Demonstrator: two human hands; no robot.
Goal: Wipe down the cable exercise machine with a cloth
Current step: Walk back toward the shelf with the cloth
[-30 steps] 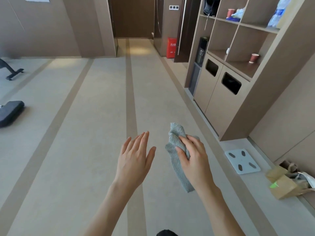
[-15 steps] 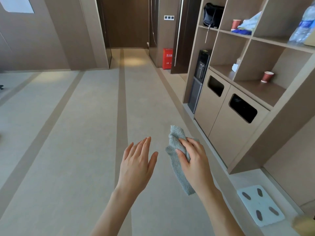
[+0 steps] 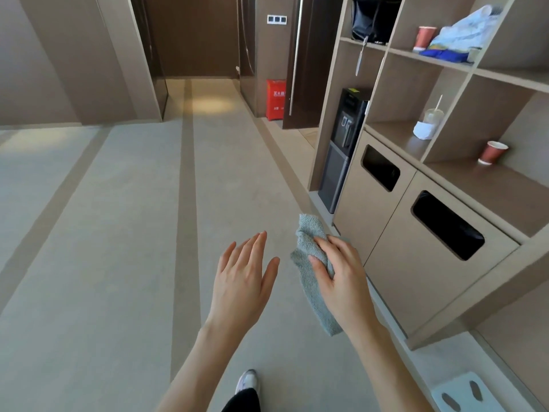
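Right hand [image 3: 341,278] gripping one grey cloth [image 3: 309,281], bunched, tail hanging by the wrist, left hand [image 3: 240,281] beside it, empty, fingers straight, one shoe [image 3: 248,382] underneath, two slots [image 3: 380,171] [image 3: 448,224] in the cabinet [image 3: 416,278] right, two red cups [image 3: 426,37] [image 3: 494,151] on shelves [image 3: 505,179], one dispenser [image 3: 344,150], one red box [image 3: 276,99] beyond.

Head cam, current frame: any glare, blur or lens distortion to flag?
Head view: wide-angle distortion leans the shelf unit outward toward the right edge. Head view: a warm bright patch on the corridor floor, nearly blown out. Head view: left hand, right hand and cloth look sharp, no obvious motion blur; no hard shadows beneath them.
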